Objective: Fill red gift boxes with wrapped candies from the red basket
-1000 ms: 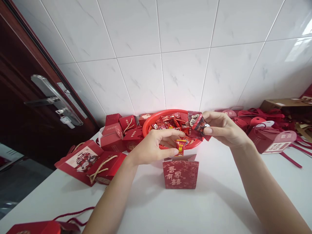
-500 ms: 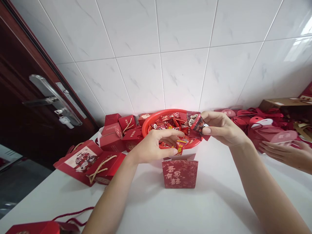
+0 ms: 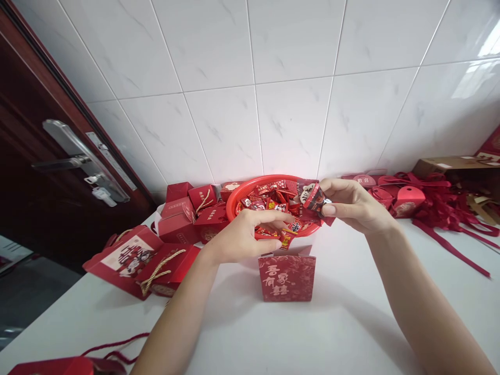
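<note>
An upright red box with pale lettering stands on the white table, its top flaps open. Behind it is a red plastic basket filled with wrapped sweets. My left hand pinches a small red and yellow sweet over the basket's near edge, just above the box. In my right hand are dark red wrapped sweets, gripped between thumb and fingers at the basket's right side.
Several red gift boxes lie left of the basket, some with rope handles. Red boxes, dark red ribbons and a brown carton are at the right. A box with cord sits at the front left.
Another person's hand at the right, with the pink-red box it held, has gone from view. My hands have hardly moved and keep their sweets.
</note>
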{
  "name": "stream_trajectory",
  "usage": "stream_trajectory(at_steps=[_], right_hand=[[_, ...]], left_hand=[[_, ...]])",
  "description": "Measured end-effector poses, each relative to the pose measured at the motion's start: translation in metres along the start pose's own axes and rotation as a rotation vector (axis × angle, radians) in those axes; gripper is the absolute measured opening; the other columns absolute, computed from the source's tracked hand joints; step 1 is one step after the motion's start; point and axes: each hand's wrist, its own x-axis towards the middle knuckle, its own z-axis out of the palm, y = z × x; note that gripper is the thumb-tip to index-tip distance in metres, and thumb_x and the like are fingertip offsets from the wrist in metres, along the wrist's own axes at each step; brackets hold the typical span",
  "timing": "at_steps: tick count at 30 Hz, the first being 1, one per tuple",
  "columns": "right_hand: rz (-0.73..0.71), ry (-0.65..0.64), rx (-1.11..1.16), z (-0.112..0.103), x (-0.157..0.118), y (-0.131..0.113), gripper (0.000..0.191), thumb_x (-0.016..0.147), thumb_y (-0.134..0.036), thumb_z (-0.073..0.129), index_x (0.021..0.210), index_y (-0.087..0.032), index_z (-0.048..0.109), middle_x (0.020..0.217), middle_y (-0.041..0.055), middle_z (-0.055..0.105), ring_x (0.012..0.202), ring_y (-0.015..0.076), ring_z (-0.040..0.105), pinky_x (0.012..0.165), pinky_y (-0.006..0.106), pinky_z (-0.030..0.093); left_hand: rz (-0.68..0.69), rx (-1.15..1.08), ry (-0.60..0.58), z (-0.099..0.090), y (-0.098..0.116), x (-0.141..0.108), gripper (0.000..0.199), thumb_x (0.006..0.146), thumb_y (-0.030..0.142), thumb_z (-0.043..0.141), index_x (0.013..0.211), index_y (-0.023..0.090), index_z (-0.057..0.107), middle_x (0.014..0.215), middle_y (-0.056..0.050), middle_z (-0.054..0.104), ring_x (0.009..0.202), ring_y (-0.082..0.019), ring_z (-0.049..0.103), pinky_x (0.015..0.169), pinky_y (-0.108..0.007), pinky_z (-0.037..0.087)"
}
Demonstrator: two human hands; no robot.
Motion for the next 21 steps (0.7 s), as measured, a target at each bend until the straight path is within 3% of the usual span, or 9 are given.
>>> stream_trajectory(at_steps=[5, 9, 11, 15, 21], right_hand=[[0.008, 0.013, -0.016, -0.001, 0.000, 0.001, 0.018, 0.075, -0.027, 0.084, 0.087, -0.019, 0.073, 0.083, 0.0033, 0.070, 0.067, 0.0132, 0.062, 0.057, 0.025, 0.054], [0.006, -0.006, -0.004, -0.001, 0.000, 0.001, 0.016, 0.076, -0.024, 0.083, 0.087, -0.019, 0.073, 0.083, 0.0022, 0.070, 0.066, 0.0116, 0.061, 0.060, 0.025, 0.054], [0.018, -0.007, 0.001, -0.001, 0.000, 0.001, 0.015, 0.077, -0.024, 0.083, 0.088, -0.020, 0.073, 0.084, 0.0019, 0.070, 0.066, 0.0113, 0.061, 0.062, 0.025, 0.055], [0.049, -0.004, 0.002, 0.000, 0.000, 0.001, 0.017, 0.076, -0.024, 0.084, 0.088, -0.020, 0.073, 0.087, 0.0025, 0.072, 0.071, 0.0136, 0.065, 0.067, 0.028, 0.056], [0.062, -0.004, -0.036, 0.003, 0.001, 0.000, 0.016, 0.076, -0.022, 0.083, 0.087, -0.019, 0.072, 0.088, 0.0030, 0.072, 0.073, 0.0139, 0.065, 0.067, 0.028, 0.056]], left_hand=[[-0.047, 0.019, -0.054, 0.000, 0.000, 0.001, 0.041, 0.079, 0.012, 0.069, 0.119, 0.021, 0.072, 0.109, -0.006, 0.077, 0.103, -0.025, 0.072, 0.090, -0.036, 0.060], [-0.061, 0.092, -0.128, -0.004, 0.003, 0.001, 0.012, 0.082, 0.015, 0.069, 0.091, 0.020, 0.076, 0.117, -0.006, 0.073, 0.114, -0.024, 0.067, 0.098, -0.034, 0.054], [-0.071, 0.123, -0.179, -0.007, 0.005, 0.001, 0.011, 0.084, 0.016, 0.067, 0.083, 0.020, 0.077, 0.119, -0.005, 0.072, 0.111, -0.023, 0.067, 0.096, -0.032, 0.053], [-0.095, 0.164, -0.245, -0.009, 0.003, 0.000, 0.021, 0.088, 0.017, 0.063, 0.099, 0.024, 0.080, 0.111, -0.004, 0.075, 0.099, -0.020, 0.071, 0.090, -0.030, 0.054], [-0.178, 0.189, -0.223, -0.008, -0.003, 0.000, 0.025, 0.087, 0.027, 0.068, 0.110, 0.023, 0.078, 0.116, -0.004, 0.076, 0.112, -0.024, 0.068, 0.098, -0.034, 0.053]])
